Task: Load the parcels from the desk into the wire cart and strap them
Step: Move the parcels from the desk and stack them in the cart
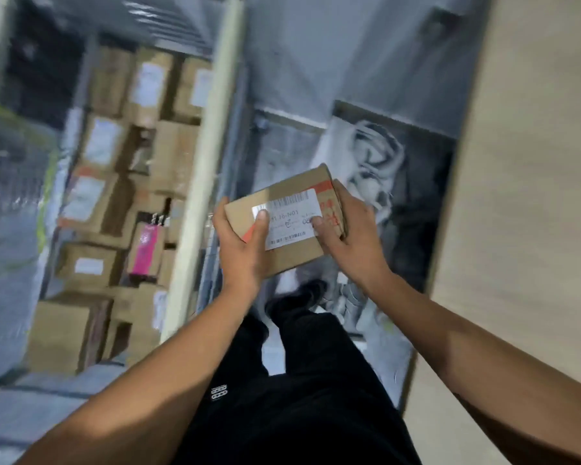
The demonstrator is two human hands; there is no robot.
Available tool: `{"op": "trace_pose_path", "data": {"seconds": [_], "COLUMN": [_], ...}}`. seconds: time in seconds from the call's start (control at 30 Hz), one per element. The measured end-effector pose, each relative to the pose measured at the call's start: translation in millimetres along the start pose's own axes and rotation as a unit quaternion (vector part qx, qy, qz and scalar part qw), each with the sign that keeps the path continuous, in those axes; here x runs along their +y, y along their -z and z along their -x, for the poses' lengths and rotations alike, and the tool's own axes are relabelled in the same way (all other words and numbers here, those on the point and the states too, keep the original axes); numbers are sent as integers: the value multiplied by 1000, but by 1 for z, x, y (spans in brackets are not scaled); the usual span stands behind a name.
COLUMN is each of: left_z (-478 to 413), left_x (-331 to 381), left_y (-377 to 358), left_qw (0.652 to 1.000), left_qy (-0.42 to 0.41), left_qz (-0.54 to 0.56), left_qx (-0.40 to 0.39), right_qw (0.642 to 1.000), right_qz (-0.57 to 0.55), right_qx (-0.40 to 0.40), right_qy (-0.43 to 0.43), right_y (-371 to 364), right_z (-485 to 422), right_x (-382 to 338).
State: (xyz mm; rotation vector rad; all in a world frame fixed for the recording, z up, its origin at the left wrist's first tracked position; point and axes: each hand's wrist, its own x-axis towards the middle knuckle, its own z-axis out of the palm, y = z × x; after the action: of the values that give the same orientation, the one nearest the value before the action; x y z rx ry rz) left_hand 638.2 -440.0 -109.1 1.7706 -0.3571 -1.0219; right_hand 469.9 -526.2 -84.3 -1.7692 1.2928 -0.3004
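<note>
Wire cart (208, 162): on the left, stacked with brown boxes; its pale post is just beside the left hand.
Desk (524, 196): pale wood edge along the right.
Left hand (245, 250): fingers curled under the parcel's left end, thumb on the label (289, 226).
Right hand (353, 236): clasps the right end, thumb on the label.
Parcel (292, 260): small, tilted, held in the gap between cart and desk.

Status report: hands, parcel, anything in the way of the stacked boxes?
Left hand and right hand both grip the parcel. Parcel aloft, label up, not yet among the boxes. Cream post stands between.
</note>
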Motion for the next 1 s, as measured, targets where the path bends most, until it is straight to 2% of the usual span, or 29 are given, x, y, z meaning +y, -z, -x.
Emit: {"op": "trace_pose_path", "data": {"seconds": [0.13, 0.27, 0.37, 0.47, 0.53, 0.63, 0.7, 0.77, 0.83, 0.93, 1.0], "left_z": [-28, -51, -74, -104, -128, -168, -198, -226, -248, -277, -297], "left_x": [-10, -33, -67, -115, -150, -203, -238, -267, -293, -323, -332], "left_y": [120, 210, 241, 246, 237, 223, 213, 204, 197, 184, 171], "left_qw": [980, 933, 907, 884, 878, 873, 866, 857, 851, 864, 872], "left_qy": [56, 104, 164, 203, 225, 241, 249, 261, 268, 232, 213], "left_qz": [88, 112, 139, 142, 141, 148, 148, 144, 129, 123, 86], "left_qx": [169, 325, 363, 397, 397, 397, 408, 421, 432, 430, 433], "right_qw": [978, 940, 909, 888, 876, 828, 783, 723, 680, 680, 685], "right_qz": [82, 144, 171, 183, 222, 284, 339, 424, 499, 527, 518], "right_qx": [-155, -239, -312, -370, -380, -424, -424, -387, -361, -349, -328], "right_qy": [117, 196, 216, 202, 196, 231, 302, 384, 398, 371, 393], "right_y": [-101, -202, -264, -316, -343, -382, -407, -429, -448, -475, -487], "right_z": [-69, -104, -133, -173, -204, -256, -293, -325, -350, -376, -380], "right_x": [-93, -161, -180, -167, -139, -96, -66, -36, -9, 21, 37]}}
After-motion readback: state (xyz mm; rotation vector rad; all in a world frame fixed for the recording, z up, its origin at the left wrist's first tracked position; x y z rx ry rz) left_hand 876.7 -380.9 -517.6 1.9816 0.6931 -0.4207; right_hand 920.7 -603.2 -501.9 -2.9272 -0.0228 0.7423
